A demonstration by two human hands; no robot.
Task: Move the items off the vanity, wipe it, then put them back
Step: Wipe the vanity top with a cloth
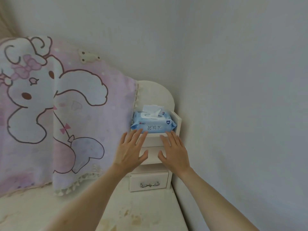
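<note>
A light blue pack of wet wipes (153,122) lies on top of the small white drawer unit (176,120) at the back right of the vanity, its lid open with a white wipe sticking up. My left hand (129,150) and my right hand (175,150) are both held out flat with fingers spread, just in front of the pack. The fingertips reach the pack's front edge; neither hand holds anything. The cream vanity top (146,210) shows brownish stains.
A pink cloth with a cartoon rabbit print (63,114) hangs over the vanity's back at left, its fringe touching the top. A drawer with a metal bow handle (149,181) sits low in the unit. Grey walls close in the corner behind and at right.
</note>
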